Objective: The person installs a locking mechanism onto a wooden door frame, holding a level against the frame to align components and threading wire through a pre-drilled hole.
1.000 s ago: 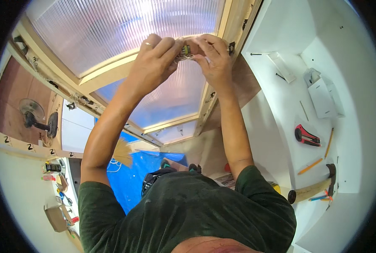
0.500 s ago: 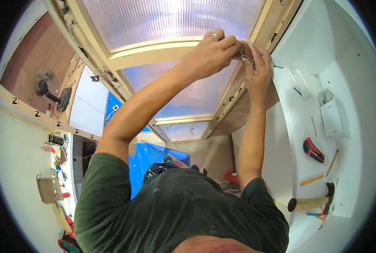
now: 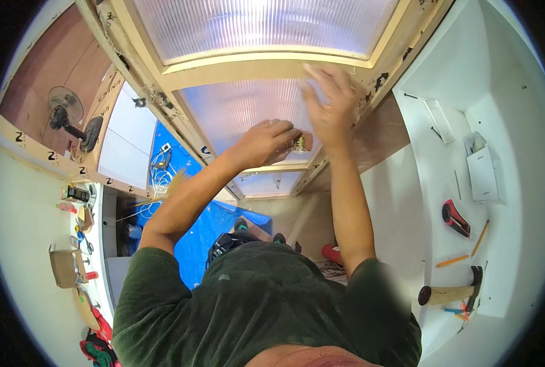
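My left hand (image 3: 266,144) is closed around a small brownish, flat-looking piece (image 3: 301,142) with yellow-green and dark bits on its face. Its exact kind is too small to make out. Behind that hand stands a wooden door-like frame (image 3: 242,70) with ribbed translucent panels (image 3: 223,110). Higher up and to the right, my right hand (image 3: 335,101) is raised near the frame's crossbar, its fingers apart, slightly blurred, and nothing visible in them.
At right, a white shelf (image 3: 434,220) carries a hammer (image 3: 446,296), a red-black utility knife (image 3: 456,218), pencils (image 3: 452,261) and a white box (image 3: 482,171). Blue sheeting (image 3: 193,244) covers the floor, with a cable (image 3: 160,183) on it. A fan (image 3: 70,119) stands far left.
My left hand has come down and left with the small piece. My right hand has let go of it and moved left, its fingers now spread.
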A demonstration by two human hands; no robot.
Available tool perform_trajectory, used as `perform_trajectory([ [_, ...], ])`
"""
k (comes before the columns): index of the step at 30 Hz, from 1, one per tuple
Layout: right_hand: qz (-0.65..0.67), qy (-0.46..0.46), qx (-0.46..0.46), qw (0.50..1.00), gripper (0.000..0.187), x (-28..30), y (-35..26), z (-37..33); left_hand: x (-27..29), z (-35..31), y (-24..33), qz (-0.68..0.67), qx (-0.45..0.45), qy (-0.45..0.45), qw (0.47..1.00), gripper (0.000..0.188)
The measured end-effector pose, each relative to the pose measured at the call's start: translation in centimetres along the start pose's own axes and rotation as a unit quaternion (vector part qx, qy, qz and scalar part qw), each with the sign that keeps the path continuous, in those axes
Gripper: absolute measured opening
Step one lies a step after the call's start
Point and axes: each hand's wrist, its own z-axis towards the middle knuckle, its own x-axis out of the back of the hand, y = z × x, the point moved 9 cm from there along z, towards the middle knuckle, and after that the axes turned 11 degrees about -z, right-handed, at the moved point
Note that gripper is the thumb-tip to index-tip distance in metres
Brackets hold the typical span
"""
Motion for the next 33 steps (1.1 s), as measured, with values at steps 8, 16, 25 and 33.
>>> perform_trajectory([
  [8,-0.060,0.023,0.047,0.997,0.013,-8.6,-3.4,2.8,3.6,-5.9,-1.3,-0.002,0.067,0.078,0.995,0.059],
  [16,-0.016,0.015,0.017,1.000,0.006,-8.2,-2.3,3.2,5.2,-8.3,-1.1,-0.003,0.136,0.111,0.984,0.061],
  [25,0.005,0.032,0.063,0.997,0.003,-6.6,-0.8,3.1,15.7,-6.6,1.6,0.129,0.078,0.255,0.955,0.072],
  [33,-0.018,0.026,0.051,0.998,0.013,-4.9,0.5,2.7,21.2,-3.8,1.0,0.245,0.015,0.220,0.944,0.069],
])
